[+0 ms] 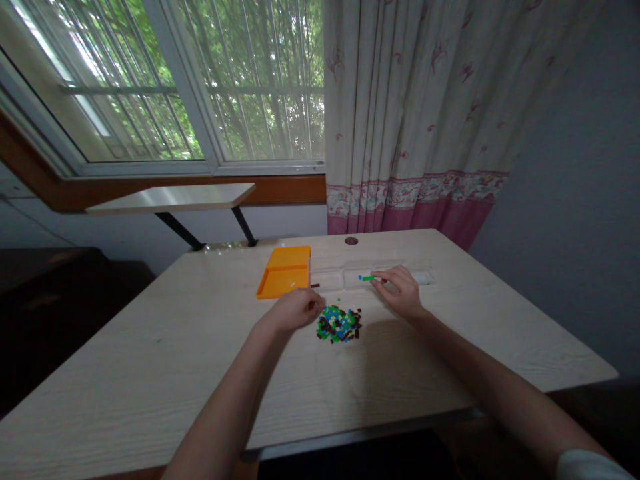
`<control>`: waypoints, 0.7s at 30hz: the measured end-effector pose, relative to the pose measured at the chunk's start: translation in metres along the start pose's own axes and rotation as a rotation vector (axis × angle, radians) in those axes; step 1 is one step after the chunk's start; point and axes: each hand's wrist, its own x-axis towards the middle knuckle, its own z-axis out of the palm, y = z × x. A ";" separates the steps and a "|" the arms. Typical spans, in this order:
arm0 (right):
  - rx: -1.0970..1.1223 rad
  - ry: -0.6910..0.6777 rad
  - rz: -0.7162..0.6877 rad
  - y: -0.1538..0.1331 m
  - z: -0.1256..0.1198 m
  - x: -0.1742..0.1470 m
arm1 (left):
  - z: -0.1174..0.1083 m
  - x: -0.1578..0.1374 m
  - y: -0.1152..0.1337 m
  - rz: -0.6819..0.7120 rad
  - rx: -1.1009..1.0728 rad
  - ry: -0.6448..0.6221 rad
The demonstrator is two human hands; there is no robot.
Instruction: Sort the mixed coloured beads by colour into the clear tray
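Note:
A pile of small green, blue and brown pieces (339,324) lies on the pale wooden table (200,373). My left hand (294,309) rests just left of the pile, fingers curled, fingertips pinched at its edge; whether it holds a piece I cannot tell. My right hand (401,291) is behind and right of the pile, its fingertips by a small green piece (367,278) over a clear compartment tray (336,277). One brown piece (315,285) lies by the tray's left end.
An open orange box (285,271) stands left of the clear tray. A cable hole (351,241) is near the table's far edge. Behind are a small shelf (173,197), a barred window and a patterned curtain (415,120).

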 end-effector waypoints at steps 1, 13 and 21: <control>0.001 0.004 -0.006 0.000 0.000 0.000 | 0.001 0.000 0.000 0.005 -0.003 -0.009; -0.253 -0.288 0.047 0.039 -0.017 0.009 | -0.001 0.000 0.004 0.023 -0.003 -0.047; -0.396 -0.456 0.212 0.080 -0.026 0.000 | -0.003 -0.002 0.007 -0.019 0.002 -0.022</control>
